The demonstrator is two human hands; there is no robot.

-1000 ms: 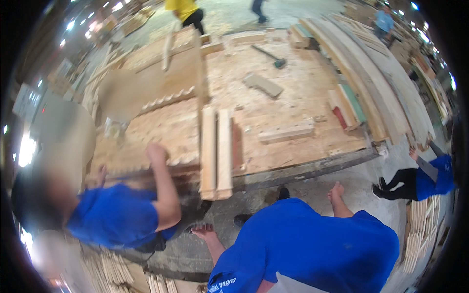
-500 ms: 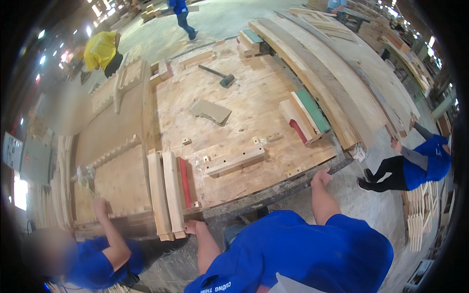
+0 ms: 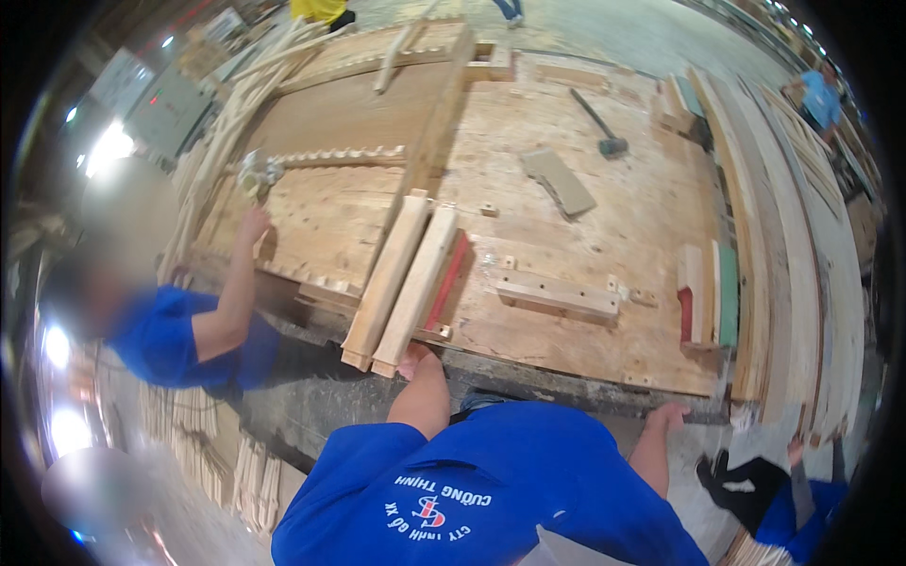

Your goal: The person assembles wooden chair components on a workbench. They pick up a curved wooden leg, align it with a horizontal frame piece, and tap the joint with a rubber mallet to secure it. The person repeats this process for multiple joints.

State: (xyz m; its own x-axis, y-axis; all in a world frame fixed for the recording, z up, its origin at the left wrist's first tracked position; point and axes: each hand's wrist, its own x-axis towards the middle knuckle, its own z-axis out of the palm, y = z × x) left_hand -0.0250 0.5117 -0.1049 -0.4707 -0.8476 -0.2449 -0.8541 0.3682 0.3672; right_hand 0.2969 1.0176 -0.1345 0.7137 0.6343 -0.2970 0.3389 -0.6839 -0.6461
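My left hand (image 3: 415, 361) is at the near edge of the workbench (image 3: 576, 375), against the near end of the right one of two pale wooden bars (image 3: 422, 288); its fingers are partly hidden. Farther right, my right hand (image 3: 668, 415) rests on the same edge with its fingers stretched out, holding nothing. The other wooden bar (image 3: 387, 278) lies alongside, and a red strip (image 3: 449, 281) is just to their right. In front of me, a drilled wooden block (image 3: 557, 294) is fixed on the plywood board (image 3: 528, 236).
A dark mallet (image 3: 612, 146) and a flat board offcut (image 3: 559, 184) lie on the plywood. Red and green padded blocks (image 3: 703, 297) stand at right, beside long planks (image 3: 755, 236). At left, a co-worker's hand (image 3: 253, 224) reaches over a neighbouring panel (image 3: 321, 212). Another person (image 3: 793, 509) is at lower right.
The view has turned left, so the bench has shifted right in the picture. My hands stay along the near edge. The left co-worker's hand has reached farther over the panel.
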